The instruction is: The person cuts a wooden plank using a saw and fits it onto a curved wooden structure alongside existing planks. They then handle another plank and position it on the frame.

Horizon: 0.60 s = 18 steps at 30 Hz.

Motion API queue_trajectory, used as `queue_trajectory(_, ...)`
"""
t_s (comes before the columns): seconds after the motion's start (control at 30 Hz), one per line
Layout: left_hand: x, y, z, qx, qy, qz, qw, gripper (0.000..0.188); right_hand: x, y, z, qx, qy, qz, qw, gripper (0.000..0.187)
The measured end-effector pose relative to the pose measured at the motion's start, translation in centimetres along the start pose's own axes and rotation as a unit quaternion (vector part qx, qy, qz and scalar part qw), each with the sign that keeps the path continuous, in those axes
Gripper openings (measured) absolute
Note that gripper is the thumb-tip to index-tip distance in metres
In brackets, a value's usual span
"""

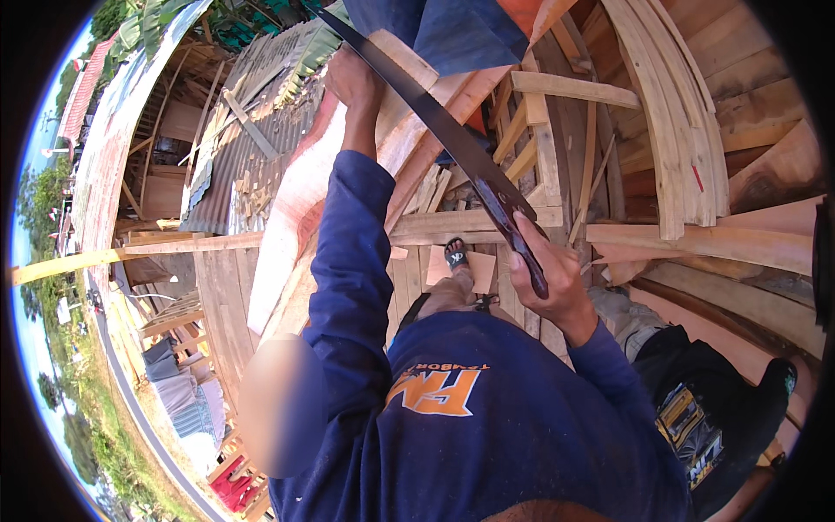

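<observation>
My right hand (552, 271) is closed round the dark handle of a handsaw (426, 111), near the middle right of the view. The long, dark blade slants up and left, away from me, its toothed edge passing over a pale piece of wood (403, 59). My left arm is stretched forward, and my left hand (355, 80) is closed at the left side of that piece, close by the blade. Some of its fingers are hidden. Beneath it runs a broad, reddish plank (300, 187) with a curved edge.
A person in a black shirt (696, 426) is close on my right. Curved boards (670, 113) and a wooden frame (544, 148) stand ahead right. A corrugated metal roof (261, 122) with wood scraps lies left. My sandalled foot (457, 253) rests on a plank floor (404, 278).
</observation>
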<state>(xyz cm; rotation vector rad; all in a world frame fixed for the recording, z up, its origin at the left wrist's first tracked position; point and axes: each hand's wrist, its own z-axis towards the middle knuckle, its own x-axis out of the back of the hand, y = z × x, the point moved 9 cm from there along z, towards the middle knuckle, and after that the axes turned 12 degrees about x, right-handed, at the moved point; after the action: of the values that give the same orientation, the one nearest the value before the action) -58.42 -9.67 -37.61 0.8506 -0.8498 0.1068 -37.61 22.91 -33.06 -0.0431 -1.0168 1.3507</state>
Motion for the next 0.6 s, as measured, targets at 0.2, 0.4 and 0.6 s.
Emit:
queue_trajectory(0.2, -0.8, -1.1, 0.4, -0.026, 0.01, 0.048, 0.998, 0.025, -1.0, 0.4, 3.3, 0.033, 0.035, -0.007, 0.999, 0.042)
queue_trajectory(0.4, 0.3, 0.6, -0.3, -0.044, 0.031, -0.029, 0.998, 0.023, -4.7, 1.4, 9.3, 0.044, 0.049, 0.002, 0.998, 0.041)
queue_trajectory(0.6, -2.2, -3.6, 1.5, -0.009, -0.04, -0.03, 0.999, 0.03, 0.5, -1.7, -0.9, 0.041, 0.017, -0.031, 0.999, 0.049)
